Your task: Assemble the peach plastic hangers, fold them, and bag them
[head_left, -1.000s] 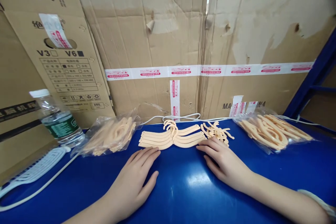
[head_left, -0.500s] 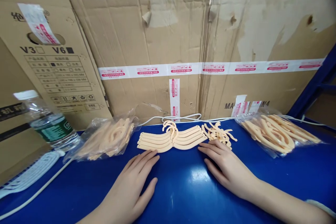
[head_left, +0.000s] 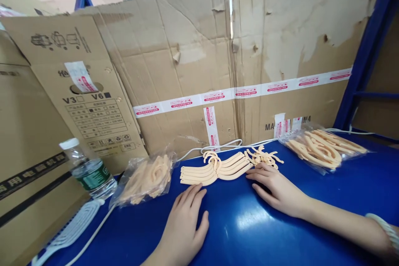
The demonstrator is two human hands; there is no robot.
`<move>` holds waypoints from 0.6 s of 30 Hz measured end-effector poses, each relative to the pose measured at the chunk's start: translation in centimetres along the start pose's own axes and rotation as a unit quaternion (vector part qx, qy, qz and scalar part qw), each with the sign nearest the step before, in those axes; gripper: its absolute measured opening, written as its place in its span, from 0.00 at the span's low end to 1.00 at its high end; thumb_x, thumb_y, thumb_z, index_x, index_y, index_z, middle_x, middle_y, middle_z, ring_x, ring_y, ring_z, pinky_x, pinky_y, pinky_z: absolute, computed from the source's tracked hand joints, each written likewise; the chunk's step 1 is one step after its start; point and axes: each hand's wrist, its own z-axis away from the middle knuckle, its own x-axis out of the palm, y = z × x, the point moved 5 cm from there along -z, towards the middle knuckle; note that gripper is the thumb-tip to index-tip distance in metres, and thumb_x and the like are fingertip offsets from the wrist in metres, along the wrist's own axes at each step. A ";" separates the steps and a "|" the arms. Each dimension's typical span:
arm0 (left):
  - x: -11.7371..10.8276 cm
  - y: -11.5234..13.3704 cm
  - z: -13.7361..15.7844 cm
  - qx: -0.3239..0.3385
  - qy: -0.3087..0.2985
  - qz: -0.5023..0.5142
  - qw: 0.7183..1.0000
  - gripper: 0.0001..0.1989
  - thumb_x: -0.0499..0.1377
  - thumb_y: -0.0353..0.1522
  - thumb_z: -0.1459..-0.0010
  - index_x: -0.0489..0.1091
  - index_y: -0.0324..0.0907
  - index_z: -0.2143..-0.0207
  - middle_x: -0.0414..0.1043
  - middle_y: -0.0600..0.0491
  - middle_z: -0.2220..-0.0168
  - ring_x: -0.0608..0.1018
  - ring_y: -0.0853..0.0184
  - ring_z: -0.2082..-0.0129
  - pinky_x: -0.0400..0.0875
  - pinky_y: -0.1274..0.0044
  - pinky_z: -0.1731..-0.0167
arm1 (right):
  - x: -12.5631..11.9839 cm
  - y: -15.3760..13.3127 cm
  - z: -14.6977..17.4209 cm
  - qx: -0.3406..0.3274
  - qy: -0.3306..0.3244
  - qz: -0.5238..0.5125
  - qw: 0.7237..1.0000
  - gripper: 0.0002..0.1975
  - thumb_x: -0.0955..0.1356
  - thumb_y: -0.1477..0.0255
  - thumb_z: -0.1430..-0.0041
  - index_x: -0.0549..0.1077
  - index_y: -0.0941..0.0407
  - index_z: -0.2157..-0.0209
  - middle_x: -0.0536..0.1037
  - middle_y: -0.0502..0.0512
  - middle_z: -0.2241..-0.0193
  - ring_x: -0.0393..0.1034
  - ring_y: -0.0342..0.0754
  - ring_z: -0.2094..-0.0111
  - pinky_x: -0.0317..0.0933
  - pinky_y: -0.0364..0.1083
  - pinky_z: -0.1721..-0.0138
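Observation:
On the blue tabletop [head_left: 224, 228] rests a fanned row of several cream plastic folding hangers [head_left: 232, 167], hooks toward the back. My left hand [head_left: 187, 220] lies flat with fingers stretched out, its fingertips at the near edge of the row's left half. My right hand [head_left: 274, 185] is also open, fingertips beside the row's right end. Just behind the right fingers is a heap of loose cream hooks [head_left: 263, 156], partly covered by that hand. Neither hand holds anything.
Clear bags of cream hanger parts lie left [head_left: 149, 178] and right [head_left: 321, 149]. A water bottle [head_left: 93, 174] and a pale hairbrush [head_left: 73, 226] are at the left. A white cable [head_left: 193, 149] runs along the back. Cardboard sheets [head_left: 187, 70] stand behind.
The camera view has tilted up and turned left, so more of the cardboard's top shows. Both hands keep their places by the hangers, and nothing has been picked up.

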 end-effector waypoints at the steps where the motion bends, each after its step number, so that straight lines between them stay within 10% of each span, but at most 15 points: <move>1: -0.1 0.0 0.0 -0.002 0.001 0.001 1.000 0.21 0.52 0.31 0.41 0.67 0.40 0.45 0.69 0.42 0.43 0.71 0.53 0.43 0.71 0.59 0.47 | 0.0 0.0 0.0 0.000 0.003 -0.003 1.000 0.14 0.61 0.74 0.37 0.75 0.58 0.55 0.78 0.62 0.55 0.68 0.55 0.54 0.64 0.58 0.51; 18: -1.0 1.0 0.1 0.006 0.046 0.003 0.999 0.20 0.54 0.31 0.43 0.66 0.40 0.46 0.70 0.43 0.44 0.71 0.54 0.43 0.64 0.58 0.44 | -0.8 1.1 0.6 -0.039 0.045 -0.042 0.997 0.11 0.62 0.77 0.40 0.76 0.58 0.63 0.79 0.59 0.63 0.69 0.53 0.57 0.64 0.54 0.54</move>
